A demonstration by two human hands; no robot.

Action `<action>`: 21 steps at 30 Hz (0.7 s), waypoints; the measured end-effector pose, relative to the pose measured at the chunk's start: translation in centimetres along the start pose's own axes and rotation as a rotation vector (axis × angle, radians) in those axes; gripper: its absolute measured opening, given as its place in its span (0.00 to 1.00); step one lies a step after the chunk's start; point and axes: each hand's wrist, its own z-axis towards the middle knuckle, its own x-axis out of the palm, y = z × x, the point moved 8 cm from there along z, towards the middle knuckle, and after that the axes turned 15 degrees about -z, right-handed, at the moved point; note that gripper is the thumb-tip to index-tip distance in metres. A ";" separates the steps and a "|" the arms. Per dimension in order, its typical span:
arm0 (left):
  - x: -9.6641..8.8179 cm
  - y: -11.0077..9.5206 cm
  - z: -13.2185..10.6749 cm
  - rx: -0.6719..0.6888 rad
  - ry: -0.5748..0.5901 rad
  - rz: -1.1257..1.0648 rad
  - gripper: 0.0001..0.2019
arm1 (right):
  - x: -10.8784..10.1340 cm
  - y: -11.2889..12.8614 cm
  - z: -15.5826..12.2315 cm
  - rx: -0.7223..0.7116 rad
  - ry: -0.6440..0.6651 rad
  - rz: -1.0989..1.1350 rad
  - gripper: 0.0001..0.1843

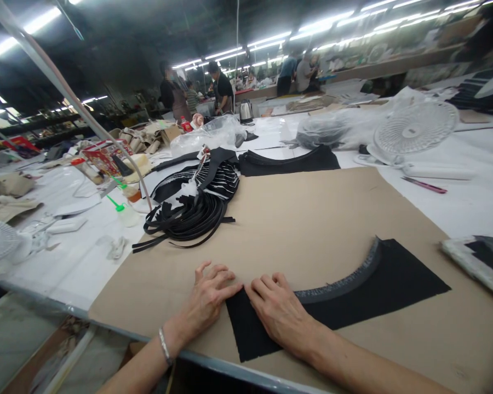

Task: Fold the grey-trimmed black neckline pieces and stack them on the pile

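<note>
A black curved fabric piece point(345, 312) lies on the brown board, with a dark grey strip point(340, 287) running along its inner curve; part of the strip has a speckled, lighter edge. My right hand point(277, 309) rests over the left part of the piece, its fingers curled together on the strip's end. Beside it, my left hand point(211, 291) touches the piece's upper left corner with its thumb tip, the other fingers apart above the board. A bracelet point(165, 346) circles my left wrist. The fabric under my right palm is hidden.
A coil of black strips point(193, 216) lies at the board's left edge. Stacked black curved pieces point(287, 161) sit behind the brown board point(312, 213). A white fan point(414, 131), a pink cutter point(425, 185) and green-tipped bottles point(125, 213) stand around. Several people work far back.
</note>
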 end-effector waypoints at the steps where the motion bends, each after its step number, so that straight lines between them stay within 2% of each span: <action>1: 0.0 0.1 -0.1 0.010 0.012 0.010 0.25 | 0.0 0.2 0.0 -0.015 -0.006 -0.020 0.13; 7: -0.5 0.6 -0.2 -0.004 0.035 0.001 0.25 | -0.2 0.6 -0.3 -0.043 -0.025 -0.080 0.17; 12: -1.0 0.8 -0.3 -0.050 -0.021 -0.073 0.24 | -0.8 0.9 -0.7 -0.035 -0.071 -0.080 0.20; 18: -1.4 0.7 -0.8 -0.096 -0.121 -0.135 0.24 | 0.5 1.5 -1.8 -0.024 -0.125 -0.095 0.28; 21: -1.4 0.1 -1.5 -0.080 -0.173 -0.128 0.23 | 0.3 1.4 -2.1 0.003 -0.171 -0.080 0.29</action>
